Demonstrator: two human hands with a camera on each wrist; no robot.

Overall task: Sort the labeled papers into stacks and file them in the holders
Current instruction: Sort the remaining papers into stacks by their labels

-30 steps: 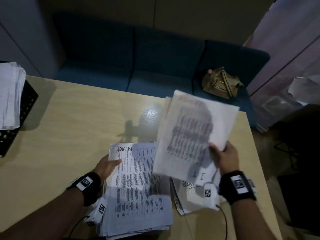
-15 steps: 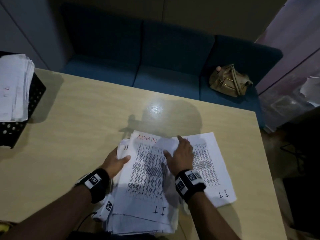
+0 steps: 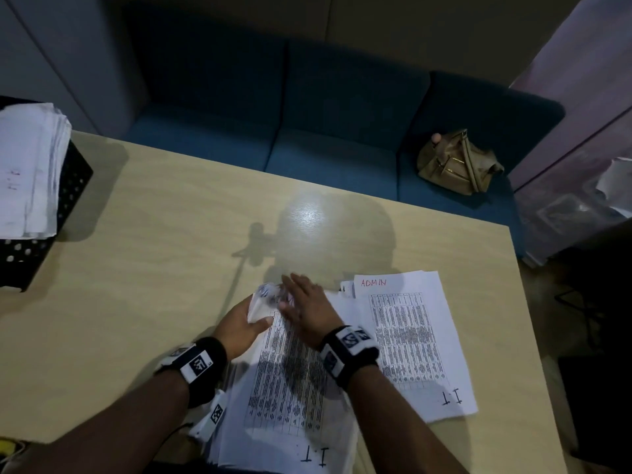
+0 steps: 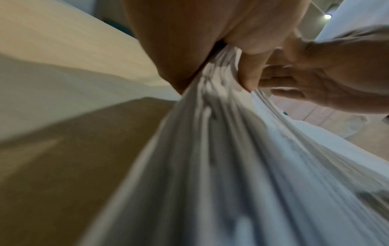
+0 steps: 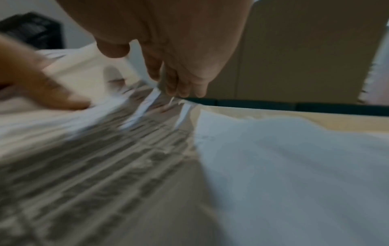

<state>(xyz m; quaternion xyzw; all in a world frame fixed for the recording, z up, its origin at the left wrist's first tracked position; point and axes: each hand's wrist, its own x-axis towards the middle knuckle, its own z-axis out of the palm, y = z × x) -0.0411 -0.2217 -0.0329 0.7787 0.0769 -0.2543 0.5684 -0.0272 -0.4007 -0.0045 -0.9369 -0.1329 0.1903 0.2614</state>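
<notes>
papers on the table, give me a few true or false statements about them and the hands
1. The left hand grips the far corner of the left stack. True.
2. The right sheet reads ADMIN in red. True.
3. The right hand holds a sheet in the air. False: it lies with straight fingers on the left stack.
4. The black holder is empty. False: it holds papers.
5. A bag sits on the table. False: it is on the sofa.

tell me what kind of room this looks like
Probably an office or waiting area: a pale wooden table with printed sheets marked ADMIN, a black perforated paper holder full of papers, and a dark blue sofa behind.
</notes>
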